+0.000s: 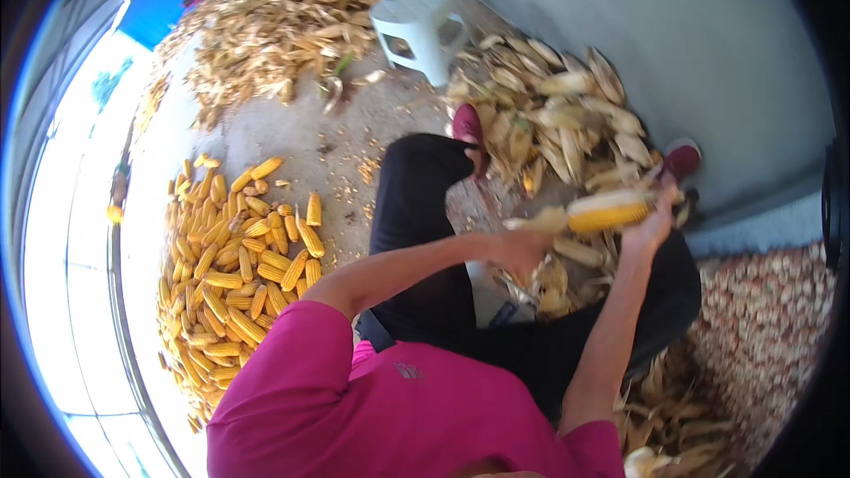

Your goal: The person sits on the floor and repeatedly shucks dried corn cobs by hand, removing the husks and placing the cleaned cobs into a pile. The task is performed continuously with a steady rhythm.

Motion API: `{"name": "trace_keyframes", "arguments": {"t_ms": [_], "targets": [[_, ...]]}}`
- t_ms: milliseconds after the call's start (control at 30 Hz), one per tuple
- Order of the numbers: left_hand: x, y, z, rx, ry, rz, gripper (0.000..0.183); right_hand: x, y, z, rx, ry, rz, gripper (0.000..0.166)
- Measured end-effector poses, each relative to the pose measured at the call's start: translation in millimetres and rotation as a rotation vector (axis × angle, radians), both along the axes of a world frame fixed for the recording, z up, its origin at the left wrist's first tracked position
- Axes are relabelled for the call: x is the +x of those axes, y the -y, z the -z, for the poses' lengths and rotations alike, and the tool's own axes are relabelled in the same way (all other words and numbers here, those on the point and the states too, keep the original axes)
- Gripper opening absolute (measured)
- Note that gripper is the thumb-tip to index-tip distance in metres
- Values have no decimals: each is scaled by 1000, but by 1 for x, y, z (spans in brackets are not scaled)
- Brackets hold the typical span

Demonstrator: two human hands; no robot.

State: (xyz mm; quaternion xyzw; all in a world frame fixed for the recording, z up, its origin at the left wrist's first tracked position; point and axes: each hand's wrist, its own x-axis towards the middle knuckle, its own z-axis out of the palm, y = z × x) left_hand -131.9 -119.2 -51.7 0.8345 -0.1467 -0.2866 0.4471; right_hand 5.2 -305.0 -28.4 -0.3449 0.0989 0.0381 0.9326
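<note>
An ear of yellow corn (607, 216), partly bare, has pale husk along its upper side. My right hand (653, 220) grips it by one end. From its other end a strip of dry husk (543, 220) stretches toward my left hand (521, 251). That left hand is blurred by motion and appears closed around the husk, though its fingers are hard to make out. Below the hands, loose husks (554, 285) lie between my legs, partly over a pale object with a dark blue patch (506, 312) that I cannot identify.
Husked corn cobs (246, 279) form a large pile at left. Husk-covered ears (564, 113) lie beside the grey wall (651, 33). A white plastic stool (418, 26) stands ahead, near heaped dry husks (285, 20). Loose kernels (367, 169) dot the concrete. A reddish-white pile (764, 338) lies at right.
</note>
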Motion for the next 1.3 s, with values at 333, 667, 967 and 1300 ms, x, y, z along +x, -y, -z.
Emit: {"name": "trace_keyframes", "arguments": {"t_ms": [333, 667, 967, 1300], "targets": [[26, 30, 9, -1147, -685, -810, 42, -39, -8, 26, 304, -157, -307, 38], [27, 4, -29, -75, -180, -10, 94, 1, 33, 39, 371, -153, -129, 32], [19, 8, -12, -564, -541, -628, 70, 4, 7, 49, -253, -69, 46, 49], [30, 42, -18, 328, 176, -463, 63, -51, -46, 58, -338, -287, -422, 39]]}}
